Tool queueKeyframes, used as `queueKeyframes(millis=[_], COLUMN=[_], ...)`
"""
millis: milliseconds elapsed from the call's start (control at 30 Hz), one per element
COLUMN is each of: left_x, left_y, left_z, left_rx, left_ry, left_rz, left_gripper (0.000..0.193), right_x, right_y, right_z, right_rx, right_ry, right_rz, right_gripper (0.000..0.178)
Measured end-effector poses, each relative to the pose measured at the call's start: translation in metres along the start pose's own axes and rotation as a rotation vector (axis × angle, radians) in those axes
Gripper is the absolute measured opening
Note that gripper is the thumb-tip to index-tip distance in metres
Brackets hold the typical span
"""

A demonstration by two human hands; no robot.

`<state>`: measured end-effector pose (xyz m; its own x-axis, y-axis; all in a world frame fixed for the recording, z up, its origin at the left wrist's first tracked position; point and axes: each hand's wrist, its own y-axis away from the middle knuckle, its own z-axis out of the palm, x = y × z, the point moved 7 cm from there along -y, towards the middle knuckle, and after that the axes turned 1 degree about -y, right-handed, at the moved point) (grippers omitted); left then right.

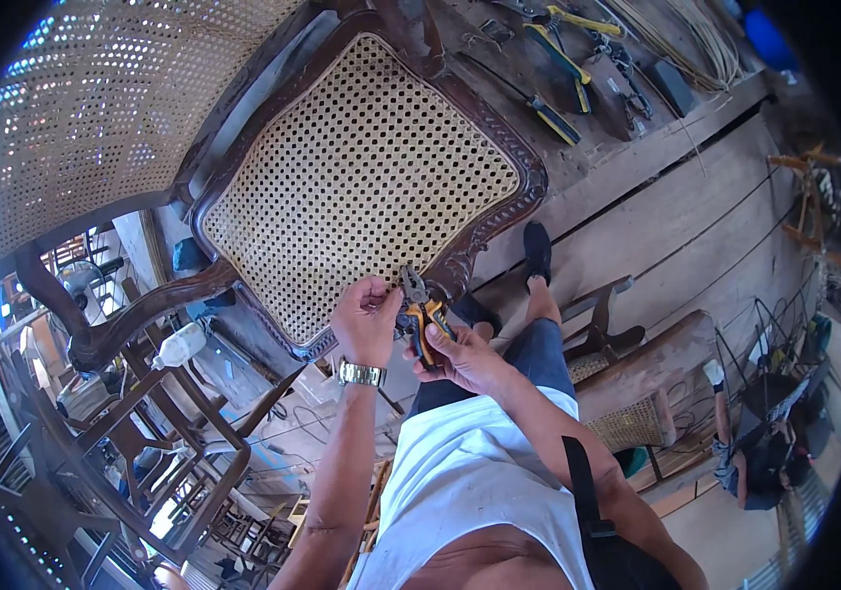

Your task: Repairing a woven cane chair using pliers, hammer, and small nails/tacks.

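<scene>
A dark carved wooden chair (524,187) stands in front of me, with a woven cane seat (361,177). My right hand (462,360) is closed round the yellow-and-black handles of a pair of pliers (428,317). The metal jaws point up toward the seat's near edge, close to the carved rail. Just left of the jaws, my left hand (365,320) is held over the seat's near edge, fingers curled in a pinch. Whatever lies between those fingertips is too small to make out. A metal watch (361,374) is on my left wrist.
The chair's cane back (96,118) rises at the upper left. Beyond the seat lie a screwdriver (553,120), green-and-yellow pliers (560,57) and a cane coil (711,49). A white bottle (181,346) and chair frames (150,442) are at left. Another person (775,457) is at right.
</scene>
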<state>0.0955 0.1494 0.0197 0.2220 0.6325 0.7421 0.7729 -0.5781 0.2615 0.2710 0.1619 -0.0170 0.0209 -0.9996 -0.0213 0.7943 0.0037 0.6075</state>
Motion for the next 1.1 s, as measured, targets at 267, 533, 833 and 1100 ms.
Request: queueKeyframes(millis=[267, 533, 833, 1100], left_x=[0.010, 0.017, 0.003, 0.040], left_y=[-0.008, -0.012, -0.015, 0.021], left_z=[-0.001, -0.004, -0.002, -0.013], left_rx=[-0.051, -0.058, -0.088, -0.033], left_ry=[-0.056, -0.142, -0.058, -0.138], left_rz=[-0.069, -0.118, -0.187, 0.034], left_gripper=[0.026, 0.026, 0.033, 0.020], right_x=[0.004, -0.006, -0.021, -0.021], right_y=[-0.016, -0.015, 0.003, 0.061], right_z=[-0.004, -0.008, -0.010, -0.004], right_rx=[-0.093, -0.023, -0.228, -0.252], right_ry=[-0.011, 0.137, 0.293, 0.632], right_rz=[-0.012, -0.008, 0.223, 0.267], right_gripper=[0.044, 0.030, 0.020, 0.027])
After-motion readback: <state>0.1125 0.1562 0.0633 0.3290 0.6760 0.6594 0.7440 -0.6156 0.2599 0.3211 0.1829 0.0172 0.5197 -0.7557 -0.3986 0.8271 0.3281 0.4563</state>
